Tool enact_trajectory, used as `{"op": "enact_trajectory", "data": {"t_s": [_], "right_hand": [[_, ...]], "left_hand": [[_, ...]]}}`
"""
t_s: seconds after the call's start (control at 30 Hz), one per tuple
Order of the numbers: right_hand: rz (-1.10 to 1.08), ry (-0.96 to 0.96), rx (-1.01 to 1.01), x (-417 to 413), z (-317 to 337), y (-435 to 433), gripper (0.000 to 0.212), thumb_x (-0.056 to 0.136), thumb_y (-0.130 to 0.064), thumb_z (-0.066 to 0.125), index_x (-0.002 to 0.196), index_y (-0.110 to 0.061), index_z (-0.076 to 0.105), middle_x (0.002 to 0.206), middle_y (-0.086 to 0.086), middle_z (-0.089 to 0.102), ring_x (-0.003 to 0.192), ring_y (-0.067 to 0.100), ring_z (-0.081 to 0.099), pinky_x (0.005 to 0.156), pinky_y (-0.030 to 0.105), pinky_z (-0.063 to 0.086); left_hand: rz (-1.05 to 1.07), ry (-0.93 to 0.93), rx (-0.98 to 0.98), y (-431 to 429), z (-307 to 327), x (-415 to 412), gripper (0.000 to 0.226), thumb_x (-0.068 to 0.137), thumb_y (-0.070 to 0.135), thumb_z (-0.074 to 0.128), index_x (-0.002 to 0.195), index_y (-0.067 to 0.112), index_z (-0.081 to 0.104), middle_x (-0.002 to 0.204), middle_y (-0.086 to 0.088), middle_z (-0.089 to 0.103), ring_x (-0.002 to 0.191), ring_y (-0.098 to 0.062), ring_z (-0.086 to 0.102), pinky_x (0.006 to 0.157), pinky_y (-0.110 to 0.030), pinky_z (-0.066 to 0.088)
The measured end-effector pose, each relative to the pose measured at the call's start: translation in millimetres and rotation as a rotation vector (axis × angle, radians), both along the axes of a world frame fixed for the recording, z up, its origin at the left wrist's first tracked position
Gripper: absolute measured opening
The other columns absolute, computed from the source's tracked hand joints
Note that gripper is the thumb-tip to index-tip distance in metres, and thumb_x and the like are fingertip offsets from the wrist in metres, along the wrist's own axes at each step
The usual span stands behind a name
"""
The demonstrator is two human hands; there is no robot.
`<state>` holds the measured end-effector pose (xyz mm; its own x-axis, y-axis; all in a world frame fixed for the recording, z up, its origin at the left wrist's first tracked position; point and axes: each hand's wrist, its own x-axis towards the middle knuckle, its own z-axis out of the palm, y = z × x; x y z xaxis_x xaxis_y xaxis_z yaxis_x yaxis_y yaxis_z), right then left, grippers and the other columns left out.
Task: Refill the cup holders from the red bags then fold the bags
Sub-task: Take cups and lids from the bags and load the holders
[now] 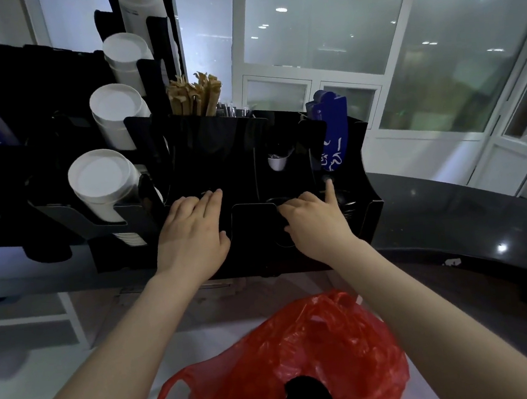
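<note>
A black cup and condiment holder (218,145) stands on the dark counter in front of me. My left hand (191,232) rests flat against its front wall, fingers straight. At the holder's right compartment, my right hand (314,223) has its index finger stretched up and its other fingers curled over a dark round stack (283,239); whether it grips the stack is unclear. A red plastic bag (303,362) lies crumpled on the white surface below my arms, a black object (308,394) showing through its opening. White cup stacks (103,182) fill the slanted slots at left.
Brown paper sticks (194,93) and wrapped items stand in the holder's back. A blue cup stack (331,131) sits in the right slot, a small white cup (277,162) beside it. The dark counter (451,220) curves off right. Glass windows lie behind.
</note>
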<state>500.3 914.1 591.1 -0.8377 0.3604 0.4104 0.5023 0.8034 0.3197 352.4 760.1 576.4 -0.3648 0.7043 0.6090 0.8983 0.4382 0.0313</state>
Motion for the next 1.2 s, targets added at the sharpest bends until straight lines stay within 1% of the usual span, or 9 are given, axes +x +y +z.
{"op": "enact_trajectory", "data": {"t_s": [0.13, 0.2, 0.3, 0.37, 0.53, 0.67, 0.93, 1.07, 1.2], "right_hand": [[0.010, -0.003, -0.059, 8.0, 0.9, -5.9, 0.058, 0.093, -0.031, 0.055, 0.146, -0.019, 0.036, 0.150, -0.003, 0.038, 0.142, 0.021, 0.022, 0.109, 0.065, -0.005], [0.045, 0.118, -0.072, 17.9, -5.4, -14.7, 0.057, 0.093, -0.027, 0.055, 0.146, -0.016, 0.036, 0.153, 0.000, 0.034, 0.145, 0.020, 0.017, 0.113, 0.059, -0.003], [0.199, 0.384, -0.117, 39.9, -20.9, -31.8, 0.038, 0.085, -0.008, 0.064, 0.124, -0.009, 0.062, 0.126, 0.006, 0.062, 0.124, 0.028, 0.052, 0.110, 0.051, 0.033], [0.249, 0.425, -0.222, 55.1, -37.7, -42.3, 0.028, 0.083, -0.004, 0.065, 0.111, -0.009, 0.067, 0.108, 0.005, 0.067, 0.105, 0.028, 0.060, 0.088, 0.041, 0.051], [0.086, 0.209, -0.574, 87.3, -93.4, -60.1, 0.019, 0.085, -0.021, 0.063, 0.104, -0.020, 0.064, 0.100, -0.004, 0.062, 0.095, 0.018, 0.059, 0.079, 0.028, 0.046], [-0.058, -0.030, -0.741, 108.7, -133.1, -65.4, 0.037, 0.082, -0.029, 0.066, 0.117, -0.023, 0.060, 0.118, -0.004, 0.062, 0.109, 0.018, 0.058, 0.088, 0.028, 0.045], [-0.245, -0.350, -0.747, 111.3, -189.0, -89.0, 0.070, 0.081, -0.043, 0.067, 0.140, -0.019, 0.037, 0.137, 0.007, 0.044, 0.122, 0.031, 0.046, 0.097, 0.041, 0.045], [-0.259, -0.380, -0.714, 112.2, -198.2, -95.2, 0.088, 0.084, -0.043, 0.064, 0.152, -0.023, 0.012, 0.156, 0.003, 0.022, 0.135, 0.031, 0.031, 0.103, 0.045, 0.040], [-0.226, -0.325, -0.698, 112.8, -199.0, -100.6, 0.093, 0.083, -0.046, 0.064, 0.153, -0.018, 0.008, 0.154, 0.006, 0.022, 0.135, 0.031, 0.031, 0.103, 0.044, 0.040]], "left_hand": [[-0.009, 0.010, -0.029, -2.6, 1.7, -0.1, 0.071, 0.080, 0.025, 0.062, 0.144, 0.006, 0.036, 0.143, -0.011, 0.047, 0.128, -0.026, 0.041, 0.115, -0.036, 0.016], [-0.016, 0.015, -0.055, -4.4, -0.1, -1.8, 0.073, 0.084, 0.029, 0.057, 0.148, 0.010, 0.028, 0.151, -0.008, 0.036, 0.137, -0.022, 0.030, 0.117, -0.034, 0.007], [-0.039, 0.004, -0.059, -6.6, -0.7, -5.9, 0.074, 0.087, 0.032, 0.053, 0.150, 0.014, 0.020, 0.157, -0.007, 0.022, 0.143, -0.020, 0.017, 0.118, -0.032, 0.000], [-0.050, -0.035, -0.035, -8.0, 0.3, -7.6, 0.074, 0.087, 0.030, 0.054, 0.150, 0.015, 0.018, 0.159, -0.007, 0.015, 0.144, -0.021, 0.013, 0.118, -0.033, 0.001], [-0.019, -0.089, -0.005, -10.7, -6.5, -5.7, 0.076, 0.085, 0.025, 0.057, 0.150, 0.014, 0.018, 0.160, -0.009, 0.003, 0.145, -0.023, 0.005, 0.117, -0.034, 0.002], [-0.016, -0.111, 0.021, -8.8, -8.0, -3.3, 0.075, 0.085, 0.025, 0.059, 0.149, 0.014, 0.022, 0.159, -0.008, 0.009, 0.144, -0.024, 0.007, 0.117, -0.039, 0.008], [-0.038, -0.092, 0.011, -9.9, -11.8, -5.0, 0.072, 0.084, 0.024, 0.060, 0.147, 0.012, 0.027, 0.157, -0.010, 0.016, 0.144, -0.026, 0.010, 0.117, -0.040, 0.008], [-0.052, -0.088, -0.009, -12.4, -11.6, -5.8, 0.072, 0.083, 0.022, 0.061, 0.146, 0.011, 0.028, 0.157, -0.010, 0.017, 0.143, -0.027, 0.011, 0.117, -0.043, 0.011], [-0.046, -0.092, -0.010, -13.5, -11.7, -5.7, 0.072, 0.083, 0.023, 0.061, 0.146, 0.012, 0.029, 0.157, -0.009, 0.017, 0.143, -0.026, 0.010, 0.116, -0.045, 0.015]]}}
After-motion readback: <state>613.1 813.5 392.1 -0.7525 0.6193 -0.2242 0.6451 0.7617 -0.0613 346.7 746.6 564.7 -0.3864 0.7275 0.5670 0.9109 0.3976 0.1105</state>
